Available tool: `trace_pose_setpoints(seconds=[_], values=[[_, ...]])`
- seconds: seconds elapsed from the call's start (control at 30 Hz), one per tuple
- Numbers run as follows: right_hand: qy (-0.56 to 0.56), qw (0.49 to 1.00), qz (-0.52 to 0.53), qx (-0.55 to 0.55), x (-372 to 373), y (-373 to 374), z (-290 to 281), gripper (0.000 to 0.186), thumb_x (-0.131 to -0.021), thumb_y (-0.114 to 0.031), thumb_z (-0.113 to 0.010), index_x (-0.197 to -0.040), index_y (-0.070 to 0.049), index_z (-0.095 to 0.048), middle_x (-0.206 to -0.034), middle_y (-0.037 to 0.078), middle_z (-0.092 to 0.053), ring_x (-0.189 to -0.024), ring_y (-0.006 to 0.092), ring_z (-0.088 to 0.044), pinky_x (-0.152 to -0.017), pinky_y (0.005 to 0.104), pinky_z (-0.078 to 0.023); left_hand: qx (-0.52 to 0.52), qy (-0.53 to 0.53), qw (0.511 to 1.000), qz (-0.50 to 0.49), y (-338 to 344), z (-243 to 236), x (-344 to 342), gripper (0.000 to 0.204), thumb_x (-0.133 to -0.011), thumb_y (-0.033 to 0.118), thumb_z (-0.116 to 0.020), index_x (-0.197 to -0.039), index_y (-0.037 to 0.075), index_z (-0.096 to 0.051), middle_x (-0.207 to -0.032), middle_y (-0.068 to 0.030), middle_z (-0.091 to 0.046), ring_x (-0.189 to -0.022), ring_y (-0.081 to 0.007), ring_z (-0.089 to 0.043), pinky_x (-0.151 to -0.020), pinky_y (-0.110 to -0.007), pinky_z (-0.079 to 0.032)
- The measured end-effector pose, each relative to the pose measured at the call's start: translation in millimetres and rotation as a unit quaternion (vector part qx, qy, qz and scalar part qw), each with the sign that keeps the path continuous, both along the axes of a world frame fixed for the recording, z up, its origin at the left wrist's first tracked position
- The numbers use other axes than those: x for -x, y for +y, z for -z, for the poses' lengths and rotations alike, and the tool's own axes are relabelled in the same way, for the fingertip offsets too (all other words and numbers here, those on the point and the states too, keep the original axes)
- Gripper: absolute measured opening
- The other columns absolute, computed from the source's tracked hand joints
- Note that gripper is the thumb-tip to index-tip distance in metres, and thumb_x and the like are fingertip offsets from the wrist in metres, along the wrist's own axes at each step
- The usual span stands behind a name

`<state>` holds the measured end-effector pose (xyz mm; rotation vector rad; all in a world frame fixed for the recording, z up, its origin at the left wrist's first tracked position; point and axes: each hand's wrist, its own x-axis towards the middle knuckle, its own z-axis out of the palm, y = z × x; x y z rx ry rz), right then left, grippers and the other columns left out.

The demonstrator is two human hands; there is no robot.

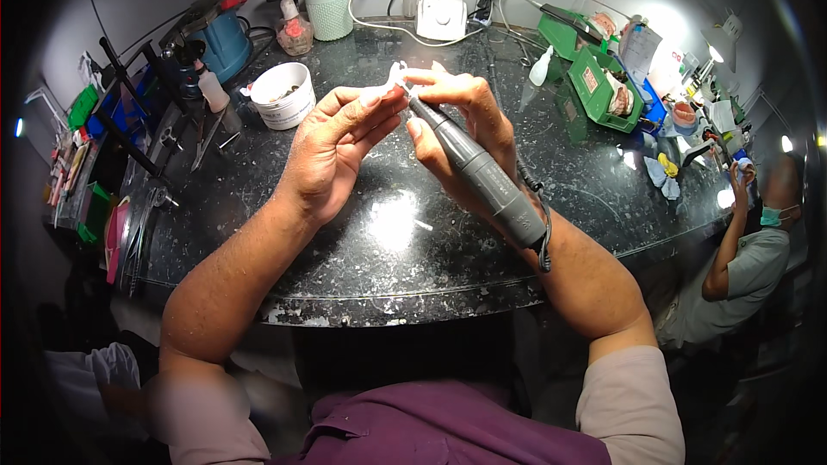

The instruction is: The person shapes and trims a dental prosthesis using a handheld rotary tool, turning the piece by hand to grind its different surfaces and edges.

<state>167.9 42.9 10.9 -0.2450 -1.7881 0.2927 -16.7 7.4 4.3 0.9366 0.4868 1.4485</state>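
Note:
My left hand is closed in a pinch on a small white piece at the centre top, its exact shape partly hidden by fingers. My right hand grips a dark grey rotary handpiece, which lies diagonally with its tip against the white piece between both hands. A coiled cord hangs from the handpiece's back end beside my right forearm. Beneath my hands is a black speckled worktop.
Left: white tub, blue machine, bottle, tools. Back: mint cup, white control box. Right: green trays with dental models, cloth. A masked co-worker works at far right; another person's clothing shows lower left.

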Motion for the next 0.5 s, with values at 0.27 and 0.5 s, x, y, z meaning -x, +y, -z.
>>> trace_pose_setpoints(seconds=[0.27, 0.5], values=[[-0.025, 0.999, 0.002, -0.034, -4.8, 1.6, -5.3, 0.033, -0.078, -0.001, -0.071, -0.108, -0.002, -0.058, -0.111, 0.017, -0.066, -0.099, 0.0278, -0.068, -0.087, 0.0356, -0.055, -0.012, 0.023, 1.0, -0.012, -1.7, -1.8, -1.7, 0.021, -0.098, 0.016, -0.06, -0.114, 0.001, -0.059, -0.119, -0.0182, -0.066, -0.115, -0.0244, -0.064, -0.106, -0.038, -0.047], [-0.02, 0.999, -0.001, -0.036, -5.1, 3.2, -3.7, 0.032, -0.078, 0.0, -0.071, -0.107, -0.002, -0.059, -0.11, 0.017, -0.066, -0.1, 0.0273, -0.068, -0.087, 0.0356, -0.054, -0.014, 0.02, 1.0, -0.012, -2.7, -2.8, -2.0, 0.022, -0.098, 0.015, -0.06, -0.114, 0.0, -0.058, -0.118, -0.0185, -0.066, -0.115, -0.0249, -0.064, -0.106, -0.038, -0.047]])
